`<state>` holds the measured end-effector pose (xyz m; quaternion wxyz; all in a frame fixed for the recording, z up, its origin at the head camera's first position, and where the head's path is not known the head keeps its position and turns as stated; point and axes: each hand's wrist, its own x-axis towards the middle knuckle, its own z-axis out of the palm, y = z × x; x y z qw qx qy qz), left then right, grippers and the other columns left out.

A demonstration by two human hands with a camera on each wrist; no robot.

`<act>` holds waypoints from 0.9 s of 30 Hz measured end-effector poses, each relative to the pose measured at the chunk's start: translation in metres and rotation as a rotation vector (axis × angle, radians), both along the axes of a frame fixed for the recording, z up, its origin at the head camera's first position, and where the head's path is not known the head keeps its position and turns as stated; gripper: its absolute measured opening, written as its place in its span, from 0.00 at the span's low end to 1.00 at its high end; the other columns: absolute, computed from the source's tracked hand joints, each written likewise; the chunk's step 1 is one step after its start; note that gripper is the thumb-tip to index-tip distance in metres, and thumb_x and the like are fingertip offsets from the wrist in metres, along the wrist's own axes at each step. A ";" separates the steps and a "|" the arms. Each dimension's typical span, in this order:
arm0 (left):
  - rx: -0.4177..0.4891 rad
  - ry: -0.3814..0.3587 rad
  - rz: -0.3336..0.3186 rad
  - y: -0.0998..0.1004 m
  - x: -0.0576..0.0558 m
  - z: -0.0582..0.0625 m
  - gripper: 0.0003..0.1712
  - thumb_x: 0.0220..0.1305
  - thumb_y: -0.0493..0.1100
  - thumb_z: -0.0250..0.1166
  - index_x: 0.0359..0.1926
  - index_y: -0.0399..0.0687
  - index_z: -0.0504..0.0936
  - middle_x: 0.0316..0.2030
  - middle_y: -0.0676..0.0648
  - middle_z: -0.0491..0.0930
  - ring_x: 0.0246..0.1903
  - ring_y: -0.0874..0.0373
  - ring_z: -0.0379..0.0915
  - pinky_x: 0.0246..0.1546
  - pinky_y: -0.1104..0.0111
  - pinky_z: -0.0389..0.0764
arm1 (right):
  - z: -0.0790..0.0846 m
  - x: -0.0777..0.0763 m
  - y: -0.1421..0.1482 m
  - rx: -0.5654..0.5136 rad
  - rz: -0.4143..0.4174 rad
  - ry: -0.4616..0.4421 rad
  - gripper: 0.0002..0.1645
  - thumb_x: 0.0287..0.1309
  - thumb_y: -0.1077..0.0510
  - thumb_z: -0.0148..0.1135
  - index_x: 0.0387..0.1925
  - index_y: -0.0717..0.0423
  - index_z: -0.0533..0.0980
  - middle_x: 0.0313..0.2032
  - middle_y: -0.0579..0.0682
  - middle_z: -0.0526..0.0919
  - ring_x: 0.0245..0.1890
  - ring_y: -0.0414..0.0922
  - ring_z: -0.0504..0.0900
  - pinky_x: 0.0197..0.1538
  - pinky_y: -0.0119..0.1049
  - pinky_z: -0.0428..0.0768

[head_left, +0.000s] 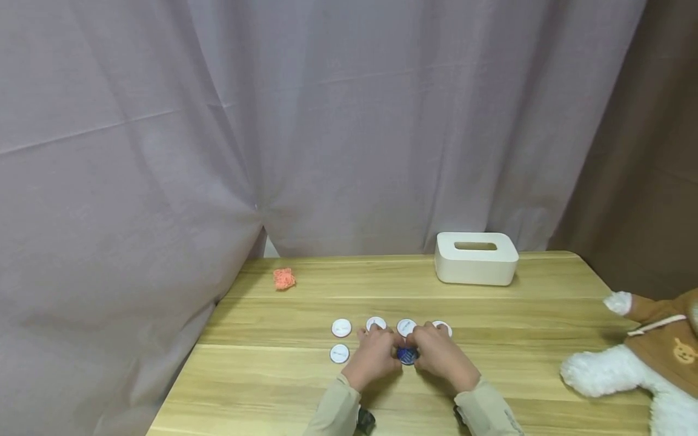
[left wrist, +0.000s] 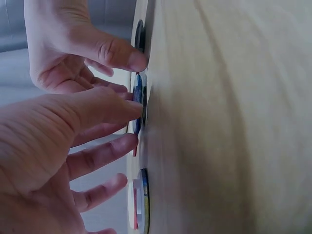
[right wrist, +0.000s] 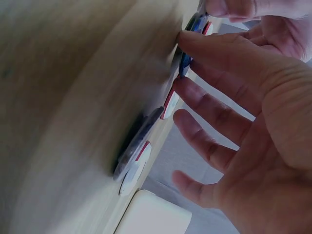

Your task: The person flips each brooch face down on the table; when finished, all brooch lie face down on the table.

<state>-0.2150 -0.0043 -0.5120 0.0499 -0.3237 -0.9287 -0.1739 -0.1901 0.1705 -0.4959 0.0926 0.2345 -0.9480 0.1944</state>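
Note:
Between my two hands, a dark blue patterned round disc (head_left: 406, 355) lies low over the wooden table. My left hand (head_left: 375, 353) pinches its left side, thumb at the near edge and fingertips at the far side. From the right, my right hand (head_left: 440, 353) pinches the same disc (right wrist: 185, 64) with thumb and fingertips, its other fingers spread. White round discs with small print lie just beyond, one (head_left: 406, 327) directly behind the blue one. Another white disc (head_left: 375, 323) is partly covered by my left fingers, and one (head_left: 442, 327) by my right.
Two white discs, a far one (head_left: 341, 327) and a near one (head_left: 339, 353), lie left of my hands. A dark-edged disc (right wrist: 139, 142) shows beside my right hand. Farther back are an orange-pink crinkled piece (head_left: 284, 278) and a white tissue box (head_left: 477, 259). A plush toy (head_left: 643, 363) sits right.

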 end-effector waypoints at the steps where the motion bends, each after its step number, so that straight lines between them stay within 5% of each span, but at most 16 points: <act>1: 0.001 -0.010 -0.003 0.000 0.000 0.000 0.18 0.39 0.40 0.78 0.37 0.58 0.90 0.29 0.58 0.80 0.36 0.59 0.66 0.43 0.53 0.63 | 0.000 0.000 0.000 -0.006 0.006 0.003 0.20 0.20 0.71 0.74 0.18 0.45 0.81 0.20 0.36 0.77 0.27 0.41 0.71 0.38 0.49 0.66; 15: 0.021 -0.026 -0.018 -0.001 0.001 0.002 0.13 0.41 0.35 0.78 0.31 0.55 0.90 0.31 0.58 0.85 0.35 0.58 0.71 0.44 0.53 0.63 | 0.002 0.000 0.004 0.000 0.041 -0.079 0.15 0.27 0.68 0.72 0.16 0.45 0.79 0.18 0.35 0.74 0.20 0.36 0.67 0.28 0.37 0.68; 27: 0.079 -0.024 -0.034 -0.005 0.001 0.003 0.09 0.47 0.35 0.75 0.27 0.56 0.90 0.29 0.60 0.85 0.33 0.61 0.69 0.47 0.51 0.64 | 0.010 0.003 0.009 -0.033 0.105 -0.091 0.11 0.32 0.68 0.70 0.17 0.47 0.81 0.18 0.32 0.77 0.21 0.34 0.70 0.29 0.35 0.71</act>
